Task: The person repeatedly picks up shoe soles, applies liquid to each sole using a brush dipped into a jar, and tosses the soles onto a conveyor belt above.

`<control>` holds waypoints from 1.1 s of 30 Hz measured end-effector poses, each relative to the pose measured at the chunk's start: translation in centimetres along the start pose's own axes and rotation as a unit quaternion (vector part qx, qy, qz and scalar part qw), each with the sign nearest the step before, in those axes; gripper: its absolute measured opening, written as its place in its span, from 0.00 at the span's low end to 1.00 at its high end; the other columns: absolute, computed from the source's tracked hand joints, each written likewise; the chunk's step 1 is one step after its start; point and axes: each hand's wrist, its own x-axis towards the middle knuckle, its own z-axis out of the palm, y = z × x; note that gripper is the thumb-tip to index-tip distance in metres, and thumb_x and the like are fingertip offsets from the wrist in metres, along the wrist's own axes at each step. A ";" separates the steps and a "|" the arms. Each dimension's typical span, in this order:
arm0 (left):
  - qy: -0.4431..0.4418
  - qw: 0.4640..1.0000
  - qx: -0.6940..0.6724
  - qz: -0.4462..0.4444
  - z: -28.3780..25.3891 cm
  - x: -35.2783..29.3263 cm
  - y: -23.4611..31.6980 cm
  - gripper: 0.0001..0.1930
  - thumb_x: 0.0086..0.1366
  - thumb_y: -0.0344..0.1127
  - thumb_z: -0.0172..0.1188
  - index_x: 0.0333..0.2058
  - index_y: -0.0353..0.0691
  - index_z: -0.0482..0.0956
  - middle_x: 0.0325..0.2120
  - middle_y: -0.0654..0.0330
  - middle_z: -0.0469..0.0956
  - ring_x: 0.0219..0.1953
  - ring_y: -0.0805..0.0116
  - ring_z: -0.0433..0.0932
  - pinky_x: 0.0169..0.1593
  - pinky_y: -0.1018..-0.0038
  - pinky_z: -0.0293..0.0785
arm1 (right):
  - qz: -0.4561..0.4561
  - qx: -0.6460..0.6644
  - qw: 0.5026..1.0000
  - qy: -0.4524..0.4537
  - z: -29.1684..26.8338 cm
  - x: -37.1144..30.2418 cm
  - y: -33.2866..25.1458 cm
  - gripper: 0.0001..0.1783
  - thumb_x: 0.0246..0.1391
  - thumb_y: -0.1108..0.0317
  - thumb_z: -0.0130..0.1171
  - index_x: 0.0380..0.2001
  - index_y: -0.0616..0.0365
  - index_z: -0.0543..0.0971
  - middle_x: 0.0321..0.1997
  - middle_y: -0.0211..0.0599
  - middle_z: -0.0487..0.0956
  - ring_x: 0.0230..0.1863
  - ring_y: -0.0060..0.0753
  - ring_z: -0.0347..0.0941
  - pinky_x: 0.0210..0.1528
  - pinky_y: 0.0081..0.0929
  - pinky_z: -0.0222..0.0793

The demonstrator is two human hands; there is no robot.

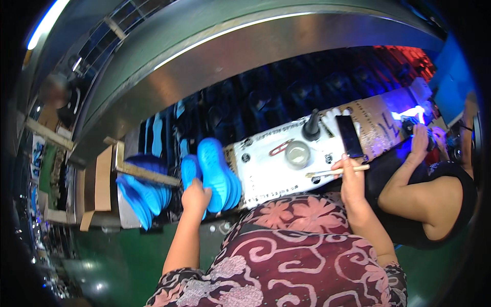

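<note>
My left hand [196,197] is closed around the near end of a blue shoe sole [191,167]. Right beside it, a stack of larger blue soles [214,171] rests against the edge of a white printed sheet. A slim brush [337,172] with a pale wooden handle is pinched in my right hand [352,180], its bristles pointing left over the sheet. Left of the brush tip stands a round jar [297,154] with cloudy contents. A red loop-shaped tool [281,148] lies by the jar, and a dark cone-shaped bottle [311,128] stands behind it.
More blue soles [146,197] lie to the left by a wooden bar [151,173] and a cardboard box [104,179]. A black phone [349,135] lies on the right. Beyond runs a dark conveyor under a metal hood [245,48]. A co-worker's arm [409,174] is close at right.
</note>
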 end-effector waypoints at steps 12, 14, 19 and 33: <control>-0.199 0.623 -0.746 -0.128 -3.7 -4.3 4.5 0.21 0.58 0.37 0.57 0.49 0.35 0.69 0.33 0.57 0.77 0.27 0.70 0.77 0.21 0.79 0.70 | 0.039 -0.028 0.998 -0.035 1.6 0.4 -1.1 0.24 0.63 0.55 0.48 0.21 0.64 0.77 0.20 0.33 0.74 0.25 0.21 0.66 0.33 0.19 0.60; -0.207 0.656 -0.726 -0.004 -4.0 -4.2 6.2 0.27 0.58 0.33 0.60 0.54 0.35 0.62 0.41 0.52 0.76 0.37 0.66 0.79 0.27 0.78 0.75 | 0.016 0.002 0.999 -0.046 2.2 0.5 -1.8 0.23 0.63 0.57 0.49 0.21 0.64 0.78 0.20 0.33 0.73 0.25 0.21 0.66 0.32 0.19 0.61; -0.108 0.736 -0.662 0.088 -3.7 -4.1 12.1 0.25 0.59 0.26 0.55 0.53 0.33 0.57 0.38 0.50 0.75 0.27 0.67 0.79 0.29 0.75 0.76 | -0.043 -0.037 0.991 -0.120 4.3 0.2 -5.3 0.23 0.63 0.57 0.50 0.21 0.64 0.79 0.19 0.32 0.75 0.24 0.20 0.69 0.31 0.19 0.65; -0.024 0.788 -0.592 0.169 -4.1 -4.6 15.9 0.25 0.54 0.24 0.58 0.51 0.27 0.63 0.41 0.51 0.77 0.43 0.66 0.78 0.49 0.71 0.72 | -0.351 -0.214 0.891 -0.191 6.7 -0.1 -6.0 0.17 0.56 0.67 0.56 0.14 0.56 0.77 0.16 0.32 0.75 0.22 0.36 0.67 0.38 0.30 0.60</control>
